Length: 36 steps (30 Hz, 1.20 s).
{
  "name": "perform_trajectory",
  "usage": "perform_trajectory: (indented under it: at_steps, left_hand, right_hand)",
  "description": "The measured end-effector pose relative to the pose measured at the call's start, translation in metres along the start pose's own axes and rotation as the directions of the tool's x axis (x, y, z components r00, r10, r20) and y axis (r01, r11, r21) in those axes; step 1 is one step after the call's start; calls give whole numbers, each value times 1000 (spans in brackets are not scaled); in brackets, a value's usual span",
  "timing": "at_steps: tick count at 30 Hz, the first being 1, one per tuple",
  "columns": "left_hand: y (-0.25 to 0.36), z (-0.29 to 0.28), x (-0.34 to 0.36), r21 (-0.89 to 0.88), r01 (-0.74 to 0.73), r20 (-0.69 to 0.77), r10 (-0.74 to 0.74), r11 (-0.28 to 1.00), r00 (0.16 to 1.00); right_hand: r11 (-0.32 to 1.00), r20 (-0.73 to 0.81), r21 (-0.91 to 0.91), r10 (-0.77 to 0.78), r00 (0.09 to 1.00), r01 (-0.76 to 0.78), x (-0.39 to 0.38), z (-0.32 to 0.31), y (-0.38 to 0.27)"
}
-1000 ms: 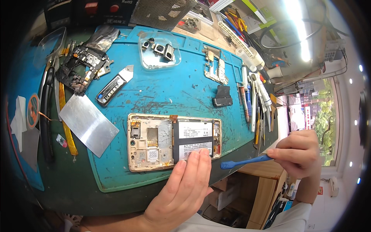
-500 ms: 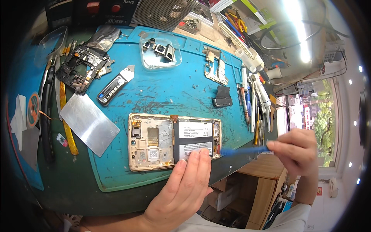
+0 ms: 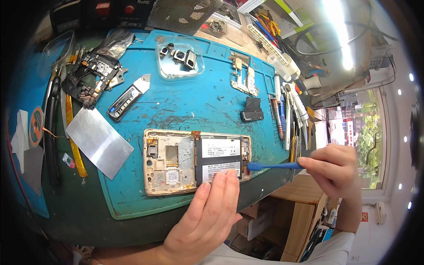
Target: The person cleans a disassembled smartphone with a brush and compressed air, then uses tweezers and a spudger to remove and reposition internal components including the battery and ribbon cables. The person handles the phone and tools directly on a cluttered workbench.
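An opened phone frame in pale gold lies flat near the mat's front edge. Its black battery with white labels fills the middle-right part. My left hand rests on the battery's lower edge with fingers stretched out, holding the phone against the mat. My right hand is closed around the end of a blue toothbrush-like brush. The brush head is at the phone's right end, over the small exposed parts there; whether the bristles touch cannot be made out.
A blue work mat covers the bench. Behind the phone are a utility knife, a clear tray of camera modules, a metal bracket and a black part. Left are a metal plate and a black assembly; right, several tools.
The brush was blurred by motion and is now sharp, its head slightly higher at the phone's right end. My right hand has shifted a little left and up. My left hand stays on the battery.
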<state>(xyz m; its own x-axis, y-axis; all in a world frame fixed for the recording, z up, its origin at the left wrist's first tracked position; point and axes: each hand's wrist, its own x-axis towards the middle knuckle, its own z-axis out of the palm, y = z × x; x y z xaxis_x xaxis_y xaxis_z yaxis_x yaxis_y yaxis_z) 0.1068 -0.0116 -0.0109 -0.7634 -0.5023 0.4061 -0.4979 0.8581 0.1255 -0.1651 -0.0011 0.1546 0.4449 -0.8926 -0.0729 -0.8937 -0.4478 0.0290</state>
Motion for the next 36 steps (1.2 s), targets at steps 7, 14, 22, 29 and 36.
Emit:
perform_trajectory:
  at_steps: [7, 14, 22, 29, 36]
  left_hand:
    - [2, -1, 1, -29, 18, 15, -17, 999, 1000]
    - [3, -1, -1, -24, 22, 9, -22, 999, 1000]
    - [7, 2, 0, -91, 62, -24, -64, 994, 998]
    - [-2, -35, 8, -270, 103, -73, -127, 957, 989]
    - [-42, -34, 58, -265, 112, 241, -47, 958, 969]
  right_hand:
    - [992, 40, 123, 24, 999, -28, -9, 3, 4]
    - [990, -16, 133, 36, 999, -34, -13, 8, 6]
    - [883, -231, 235, 456, 859, -406, -43, 31, 20]
    - [738, -485, 174, 640, 596, -652, -90, 110, 82]
    - [690, -444, 271, 708, 550, -671, -105, 116, 72]
